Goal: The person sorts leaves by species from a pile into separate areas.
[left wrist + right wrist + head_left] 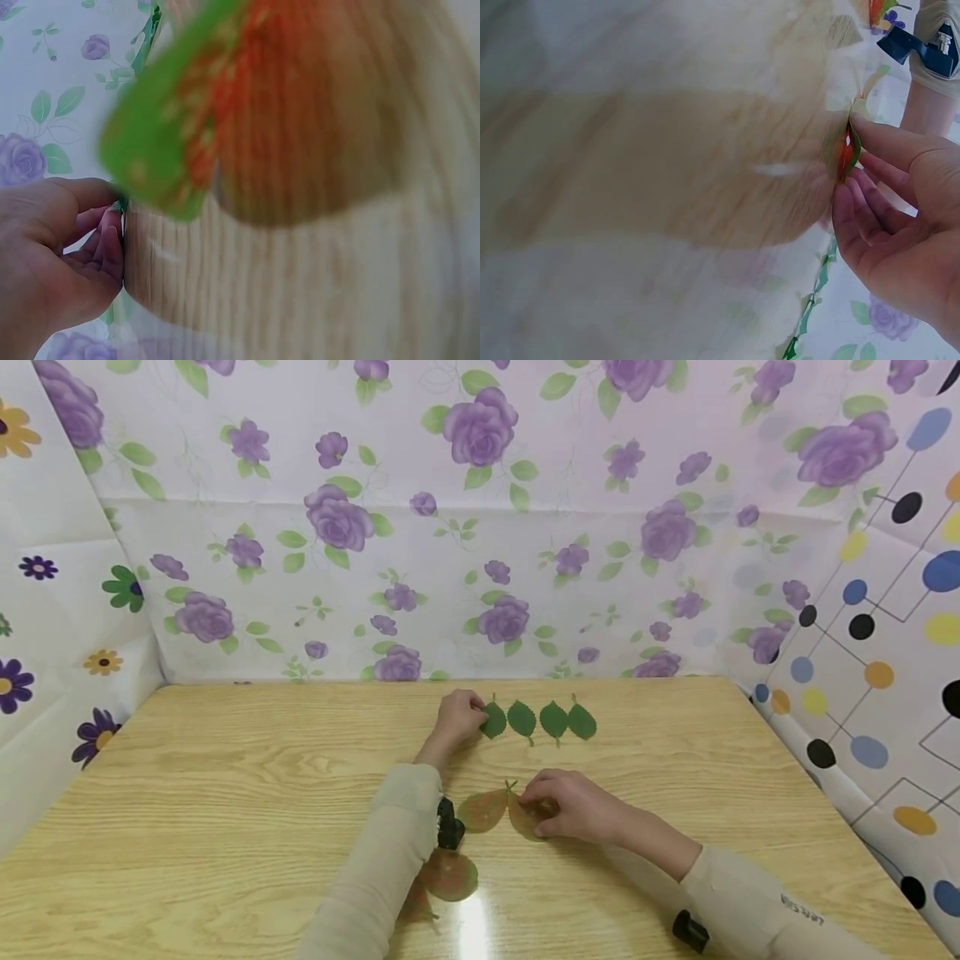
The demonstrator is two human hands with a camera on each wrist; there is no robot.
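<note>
on the surface (262, 752), the far row of four green leaves (522, 718) looks laid out, the left hand (460, 718) pinching its leftmost leaf (494, 722), while the right hand (573, 807) grips a reddish leaf (517, 816), and three other reddish leaves (483, 811) seem not yet in line.

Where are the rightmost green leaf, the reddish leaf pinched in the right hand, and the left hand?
Rightmost green leaf (582, 722), head view: middle of its blade.
Pinched reddish leaf (521, 818), head view: uncovered left part of its blade.
Left hand (458, 718), head view: back of the hand.
</note>
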